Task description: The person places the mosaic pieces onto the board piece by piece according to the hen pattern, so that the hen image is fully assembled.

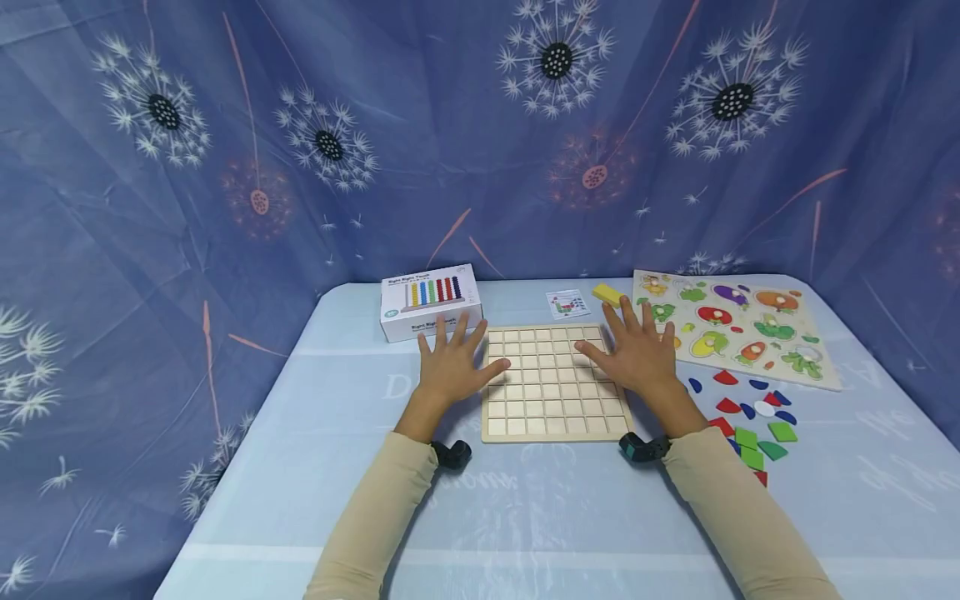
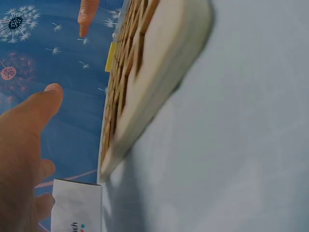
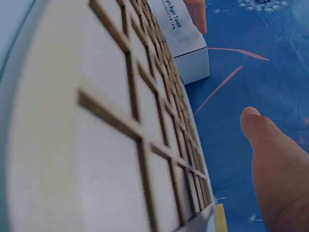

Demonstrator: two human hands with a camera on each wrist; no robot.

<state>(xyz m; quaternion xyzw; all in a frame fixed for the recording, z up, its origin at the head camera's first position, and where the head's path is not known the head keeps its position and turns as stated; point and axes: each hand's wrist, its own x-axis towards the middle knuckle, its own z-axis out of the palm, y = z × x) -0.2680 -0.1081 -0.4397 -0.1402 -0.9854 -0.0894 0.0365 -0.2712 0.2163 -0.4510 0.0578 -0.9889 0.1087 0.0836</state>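
Note:
A square wooden grid board [image 1: 555,442] with raised dividers lies in the middle of the table. My left hand [image 1: 450,367] is spread over its left edge, fingers straight and thumb pointing inward, holding nothing. Over the board's right edge my right hand [image 1: 641,354] spreads its fingers the same way, also with nothing in it. In the left wrist view the left hand [image 2: 21,145] is above the level of the board [image 2: 159,82]. From the right wrist the thumb of the right hand [image 3: 277,164] shows apart from the board's dividers [image 3: 137,101].
A white box [image 1: 429,304] stands behind the left hand. At the back lie a small printed card [image 1: 567,304] and a yellow block [image 1: 607,294]. A vegetable puzzle board [image 1: 738,329] sits back right, with several coloured flat pieces [image 1: 750,437] scattered before it.

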